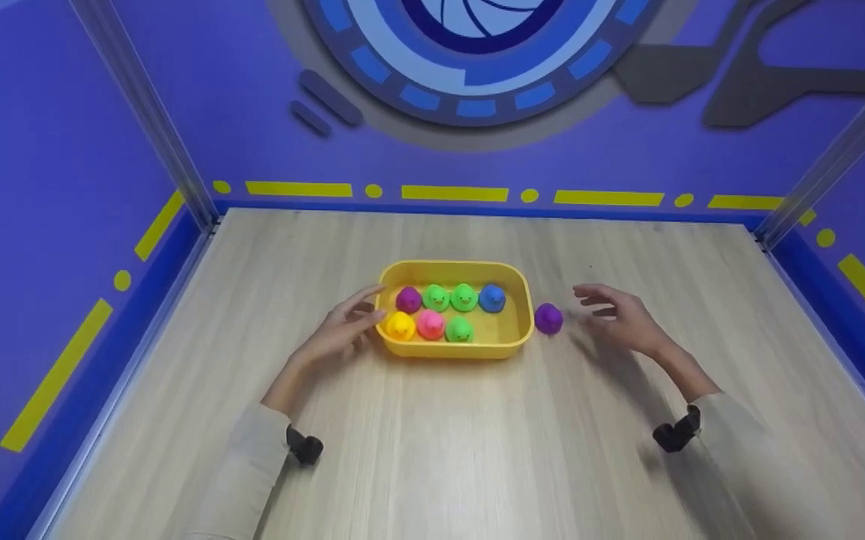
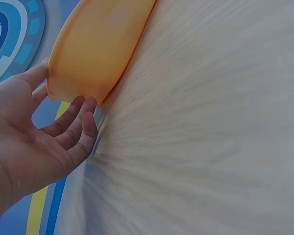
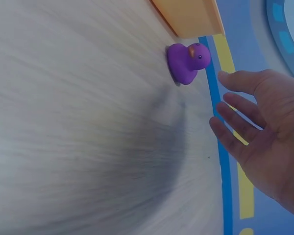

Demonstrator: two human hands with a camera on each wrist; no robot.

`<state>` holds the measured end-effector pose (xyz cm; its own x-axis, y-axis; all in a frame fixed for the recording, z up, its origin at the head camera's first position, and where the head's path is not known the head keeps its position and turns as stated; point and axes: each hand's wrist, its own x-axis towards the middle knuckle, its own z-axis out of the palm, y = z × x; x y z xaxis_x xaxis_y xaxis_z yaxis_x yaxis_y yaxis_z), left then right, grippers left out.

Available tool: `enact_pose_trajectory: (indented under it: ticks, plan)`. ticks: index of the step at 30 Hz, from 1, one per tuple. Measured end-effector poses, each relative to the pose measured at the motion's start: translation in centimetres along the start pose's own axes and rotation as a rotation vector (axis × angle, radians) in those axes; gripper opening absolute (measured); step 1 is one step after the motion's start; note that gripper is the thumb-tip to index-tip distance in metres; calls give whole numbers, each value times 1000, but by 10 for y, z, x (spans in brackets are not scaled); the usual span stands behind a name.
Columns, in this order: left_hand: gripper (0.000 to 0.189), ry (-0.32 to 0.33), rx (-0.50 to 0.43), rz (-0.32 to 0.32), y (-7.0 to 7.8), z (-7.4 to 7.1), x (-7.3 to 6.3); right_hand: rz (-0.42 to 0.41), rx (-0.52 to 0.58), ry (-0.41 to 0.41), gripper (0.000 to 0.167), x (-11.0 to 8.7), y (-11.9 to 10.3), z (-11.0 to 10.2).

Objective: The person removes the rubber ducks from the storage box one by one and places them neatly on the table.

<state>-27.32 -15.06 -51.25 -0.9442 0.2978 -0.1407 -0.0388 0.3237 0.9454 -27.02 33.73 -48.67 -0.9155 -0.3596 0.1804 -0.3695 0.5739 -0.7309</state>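
Note:
A yellow plastic tub [image 1: 507, 330] holds several small rubber ducks: a purple duck [image 1: 408, 300], a blue duck [image 1: 491, 298], a yellow duck [image 1: 400, 327], a pink duck [image 1: 430, 325] and green ones. My left hand [image 1: 342, 328] rests its thumb and fingertips against the tub's left end, fingers spread and slightly bent. Outside the tub, close by its right end, another purple duck [image 1: 549, 319] sits upright on the table. To the right of that duck hovers my right hand [image 1: 620, 320], its fingers apart and holding nothing. In the right wrist view, a gap separates thumb and duck [image 3: 187, 62].
The wood-grain table [image 1: 462, 442] is enclosed by blue printed panels [image 1: 477, 161] at the back and both sides. Metal posts [image 1: 151, 105] stand at the rear corners. A small black device [image 1: 304, 446] is strapped on each wrist over a beige sleeve [image 1: 241, 465].

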Motion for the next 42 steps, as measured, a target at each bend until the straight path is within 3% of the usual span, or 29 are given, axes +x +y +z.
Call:
enact_pose_trajectory:
  ticks: [9, 14, 24, 32, 42]
  plan:
    - [55, -11, 4, 14, 3, -3, 3, 25, -10, 11, 45, 12, -9, 0]
    - [58, -21, -9, 43, 6, -6, 6, -25, -4, 52, 44, 19, -21, 4]
    - [53, -3, 2, 7, 3, -6, 2, -74, 56, 74, 38, 33, -41, 23]
    - [57, -11, -13, -1, 1, -2, 0, -78, 104, 50, 38, 44, -55, 40]
    - [55, -28, 10, -9, 0, -4, 1, -57, 157, -36, 42, 51, -63, 58]
